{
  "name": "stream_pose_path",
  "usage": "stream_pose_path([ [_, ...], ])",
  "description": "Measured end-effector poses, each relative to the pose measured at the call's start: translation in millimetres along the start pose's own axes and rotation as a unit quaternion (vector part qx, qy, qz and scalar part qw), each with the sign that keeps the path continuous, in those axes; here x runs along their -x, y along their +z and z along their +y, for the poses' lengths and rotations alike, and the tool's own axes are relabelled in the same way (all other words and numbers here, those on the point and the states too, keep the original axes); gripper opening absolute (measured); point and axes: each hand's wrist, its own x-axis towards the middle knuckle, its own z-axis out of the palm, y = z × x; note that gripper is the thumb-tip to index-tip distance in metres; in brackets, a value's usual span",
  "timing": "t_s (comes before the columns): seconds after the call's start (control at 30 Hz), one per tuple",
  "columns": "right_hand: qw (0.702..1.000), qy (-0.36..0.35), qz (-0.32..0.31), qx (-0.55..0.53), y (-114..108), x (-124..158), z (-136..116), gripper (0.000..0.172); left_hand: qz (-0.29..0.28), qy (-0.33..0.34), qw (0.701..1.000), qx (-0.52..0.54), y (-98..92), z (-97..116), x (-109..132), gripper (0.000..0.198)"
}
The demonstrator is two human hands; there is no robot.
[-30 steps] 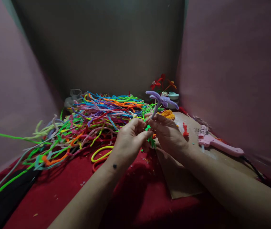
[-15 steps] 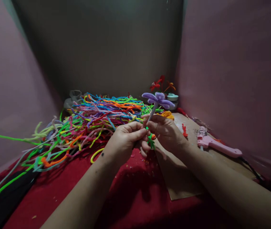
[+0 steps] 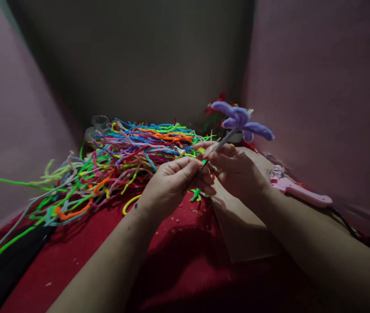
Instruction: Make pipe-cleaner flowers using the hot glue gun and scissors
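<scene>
A purple pipe-cleaner flower [image 3: 241,121] on a pale stem stands tilted to the right above my hands. My right hand [image 3: 235,171] is closed round the stem just below the petals. My left hand [image 3: 172,184] pinches the lower end of the same stem, where a green pipe cleaner [image 3: 195,194] sticks out beneath my fingers. Both hands meet above a red cloth [image 3: 178,256] and the edge of a brown cardboard sheet [image 3: 242,234].
A big heap of coloured pipe cleaners [image 3: 129,158] lies at the left and back. A pink glue gun [image 3: 298,193] rests on the cardboard at the right, its cord trailing right. Red and orange finished flowers [image 3: 217,104] stand at the back. Walls close in on both sides.
The purple flower has swung up and to the right, its stem now leaning right. Both hands shifted slightly with it and kept their grip.
</scene>
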Motion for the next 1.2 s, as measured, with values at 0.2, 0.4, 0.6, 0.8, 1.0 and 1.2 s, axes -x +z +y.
stream_pose_path([
  [0.2,0.997,-0.065,0.035,-0.021,-10.1,-7.8,-11.8,0.01,0.186,-0.018,0.961,-0.202,-5.6,-15.4,-10.3,0.017],
  [0.4,0.996,-0.014,0.028,-0.089,-21.4,-16.3,0.1,0.014,0.183,-0.133,0.895,-0.384,-11.9,-43.3,-37.3,0.03],
  [0.6,0.992,0.001,0.053,-0.111,-28.7,-21.5,8.3,0.012,0.153,-0.137,0.853,-0.479,-11.6,-38.1,-54.9,0.032],
  [0.8,0.99,0.011,0.047,-0.13,-29.0,-23.2,8.0,0.01,0.15,-0.125,0.845,-0.498,-9.2,-33.7,-52.7,0.025],
  [1.0,0.986,0.027,0.022,-0.163,-29.4,-21.9,7.8,0.014,0.166,-0.121,0.876,-0.436,-11.8,-25.1,-41.4,0.017],
  [1.2,0.989,0.029,-0.042,-0.142,-28.6,-16.6,8.4,0.014,0.206,-0.14,0.916,-0.314,-22.2,-3.5,-22.9,0.023],
])
